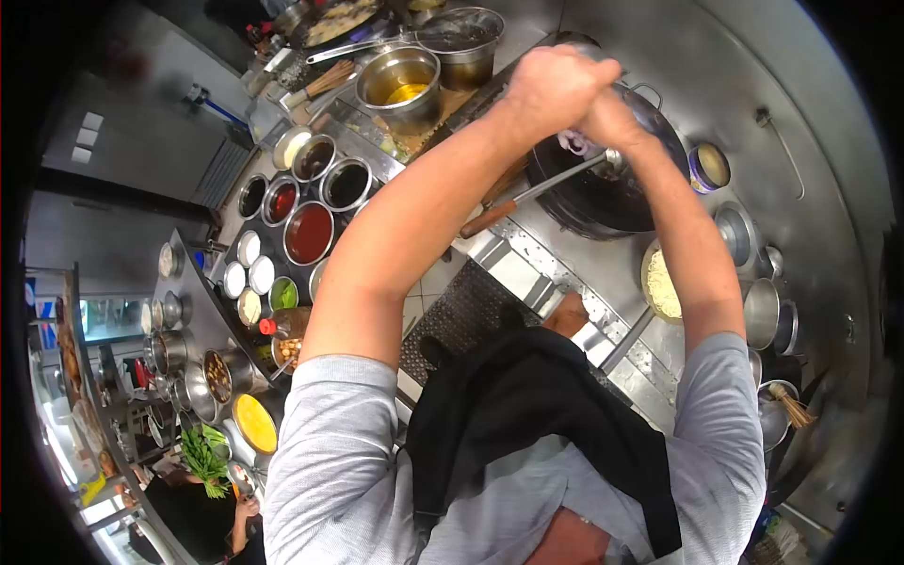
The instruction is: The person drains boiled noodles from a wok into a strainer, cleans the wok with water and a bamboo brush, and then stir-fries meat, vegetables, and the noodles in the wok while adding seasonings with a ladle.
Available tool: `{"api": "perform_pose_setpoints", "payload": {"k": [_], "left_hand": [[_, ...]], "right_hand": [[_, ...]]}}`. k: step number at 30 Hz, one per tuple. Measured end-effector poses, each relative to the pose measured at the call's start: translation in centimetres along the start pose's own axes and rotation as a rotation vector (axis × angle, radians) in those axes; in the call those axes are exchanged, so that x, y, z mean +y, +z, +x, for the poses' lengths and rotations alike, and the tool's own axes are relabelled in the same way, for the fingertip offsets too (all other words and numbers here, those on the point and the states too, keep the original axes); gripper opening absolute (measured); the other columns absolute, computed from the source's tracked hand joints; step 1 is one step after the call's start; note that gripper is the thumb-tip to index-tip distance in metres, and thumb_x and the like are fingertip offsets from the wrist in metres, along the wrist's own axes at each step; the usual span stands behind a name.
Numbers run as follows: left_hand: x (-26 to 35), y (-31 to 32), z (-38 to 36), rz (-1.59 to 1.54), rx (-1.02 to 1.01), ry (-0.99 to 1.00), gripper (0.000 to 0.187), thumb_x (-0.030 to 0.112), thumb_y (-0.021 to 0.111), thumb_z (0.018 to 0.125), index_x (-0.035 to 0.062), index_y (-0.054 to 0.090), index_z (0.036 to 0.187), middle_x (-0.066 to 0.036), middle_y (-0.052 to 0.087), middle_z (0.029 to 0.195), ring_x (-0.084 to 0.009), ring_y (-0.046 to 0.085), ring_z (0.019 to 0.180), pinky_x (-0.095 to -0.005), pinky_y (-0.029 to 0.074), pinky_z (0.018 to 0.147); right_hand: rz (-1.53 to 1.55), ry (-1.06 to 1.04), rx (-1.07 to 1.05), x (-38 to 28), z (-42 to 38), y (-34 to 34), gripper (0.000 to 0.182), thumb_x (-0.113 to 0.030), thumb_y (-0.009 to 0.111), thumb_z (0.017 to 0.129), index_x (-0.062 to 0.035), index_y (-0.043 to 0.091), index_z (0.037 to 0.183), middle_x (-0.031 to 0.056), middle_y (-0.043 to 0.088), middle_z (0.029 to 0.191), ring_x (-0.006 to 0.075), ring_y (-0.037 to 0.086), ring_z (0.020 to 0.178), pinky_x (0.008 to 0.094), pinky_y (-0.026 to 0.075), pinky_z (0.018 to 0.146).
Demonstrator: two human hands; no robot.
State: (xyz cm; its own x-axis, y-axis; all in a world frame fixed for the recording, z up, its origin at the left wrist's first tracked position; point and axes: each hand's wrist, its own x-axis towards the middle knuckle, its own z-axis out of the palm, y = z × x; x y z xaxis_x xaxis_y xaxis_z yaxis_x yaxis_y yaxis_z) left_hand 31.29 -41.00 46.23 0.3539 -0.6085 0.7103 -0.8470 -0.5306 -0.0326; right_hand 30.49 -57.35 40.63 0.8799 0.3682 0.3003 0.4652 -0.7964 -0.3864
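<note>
Both my hands come together above the black wok [579, 212], bunched close against each other. My left hand [551, 85] is closed, its knuckles facing up. Against it sits my right hand [605, 115], also closed, and I cannot tell what the two hold. Sliced purple onion [576, 142] shows directly below them, overlapping the wok's inside. A ladle [556, 184] with a wooden handle rests across the wok's near rim, its metal bowl beside my right wrist. Right of the wok stands a purple-labelled tin [709, 168].
A long-handled pan [650, 282] with pale food lies near my right forearm. Left of the wok are a metal pot [400, 85] of yellow liquid and several sauce bowls [309, 233]. A red-capped bottle [285, 325] stands by my left elbow. Another person's hand [247, 507] appears lower left.
</note>
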Motion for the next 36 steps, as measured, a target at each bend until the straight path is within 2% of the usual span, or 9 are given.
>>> {"api": "perform_pose_setpoints", "payload": {"k": [4,7,11,14,17,23,25,29,36], "left_hand": [[3.1,2.6,3.0,-0.007,0.068,0.057,0.013,0.019,0.066,0.074,0.0174,0.066,0.087,-0.004,0.071,0.076,-0.0251,0.070,0.076,-0.0386,0.056,0.062],[3.6,3.3,4.1,-0.016,0.056,0.102,0.012,0.019,0.064,0.077,0.0177,0.066,0.089,-0.005,0.070,0.075,-0.0265,0.070,0.078,-0.0408,0.056,0.063],[0.6,1.2,1.3,0.016,0.066,-0.041,0.012,0.020,0.065,0.080,0.0166,0.065,0.091,-0.007,0.071,0.076,-0.0295,0.071,0.074,-0.0442,0.057,0.061],[-2.2,-5.4,-4.0,0.065,0.139,-0.273,0.014,0.019,0.065,0.080,0.0145,0.065,0.093,-0.012,0.068,0.069,-0.0344,0.070,0.068,-0.0480,0.055,0.061],[-7.0,-12.2,-13.7,0.131,0.277,-0.574,0.015,0.015,0.065,0.079,0.0135,0.066,0.094,-0.015,0.066,0.067,-0.0380,0.068,0.066,-0.0507,0.053,0.058],[-9.6,-34.7,-42.1,0.515,0.534,-1.099,0.028,0.017,0.069,0.090,0.0062,0.065,0.115,-0.022,0.071,0.082,-0.0433,0.070,0.076,-0.0518,0.054,0.065],[-5.1,-43.6,-49.8,0.680,0.625,-1.284,0.029,0.018,0.067,0.090,0.0039,0.066,0.115,-0.026,0.071,0.095,-0.0451,0.070,0.090,-0.0520,0.055,0.075],[3.7,-54.9,-68.6,1.110,0.767,-1.353,0.031,0.013,0.071,0.086,0.0019,0.068,0.115,-0.021,0.073,0.095,-0.0399,0.072,0.085,-0.0449,0.056,0.079],[20.8,-67.6,-87.6,1.167,1.238,-1.940,0.022,0.014,0.064,0.084,-0.0042,0.068,0.095,-0.015,0.068,0.063,-0.0287,0.070,0.058,-0.0408,0.056,0.061]], "right_hand": [[-0.064,0.076,0.249,3.6,-1.2,-2.2,0.028,-0.018,0.066,0.089,-0.0005,0.067,0.110,0.0246,0.071,0.105,0.0416,0.067,0.104,0.0455,0.053,0.089],[0.063,-0.090,0.527,5.4,-1.5,0.6,0.029,-0.022,0.065,0.089,-0.0009,0.067,0.110,0.0246,0.071,0.106,0.0418,0.067,0.105,0.0477,0.052,0.089],[-0.386,0.087,-0.172,11.3,-5.2,3.0,0.025,-0.017,0.053,0.096,-0.0011,0.072,0.102,0.0255,0.071,0.100,0.0438,0.067,0.095,0.0533,0.052,0.082],[-0.348,0.342,-0.090,11.8,-8.4,2.8,0.028,-0.026,0.058,0.100,-0.0017,0.072,0.101,0.0237,0.071,0.098,0.0431,0.068,0.093,0.0525,0.052,0.080],[-0.230,0.240,0.082,15.0,-13.1,3.3,0.028,-0.026,0.063,0.101,-0.0018,0.072,0.113,0.0188,0.073,0.107,0.0350,0.071,0.096,0.0425,0.055,0.084],[-0.031,0.256,0.344,1.1,-18.4,5.4,0.029,-0.024,0.063,0.103,0.0016,0.072,0.113,0.0144,0.075,0.107,0.0260,0.071,0.095,0.0361,0.055,0.088],[0.108,0.142,0.336,-6.0,-18.1,8.8,0.027,-0.020,0.061,0.104,0.0045,0.071,0.111,0.0158,0.075,0.105,0.0248,0.071,0.093,0.0356,0.055,0.085],[0.452,0.172,0.086,-20.4,-15.8,17.1,0.018,-0.009,0.062,0.102,0.0054,0.069,0.110,0.0118,0.072,0.100,0.0183,0.066,0.091,0.0326,0.054,0.086],[0.639,-0.030,-0.455,-36.1,-12.5,26.1,0.018,-0.006,0.059,0.102,0.0040,0.067,0.114,0.0077,0.070,0.103,0.0151,0.064,0.092,0.0297,0.052,0.085]]}}
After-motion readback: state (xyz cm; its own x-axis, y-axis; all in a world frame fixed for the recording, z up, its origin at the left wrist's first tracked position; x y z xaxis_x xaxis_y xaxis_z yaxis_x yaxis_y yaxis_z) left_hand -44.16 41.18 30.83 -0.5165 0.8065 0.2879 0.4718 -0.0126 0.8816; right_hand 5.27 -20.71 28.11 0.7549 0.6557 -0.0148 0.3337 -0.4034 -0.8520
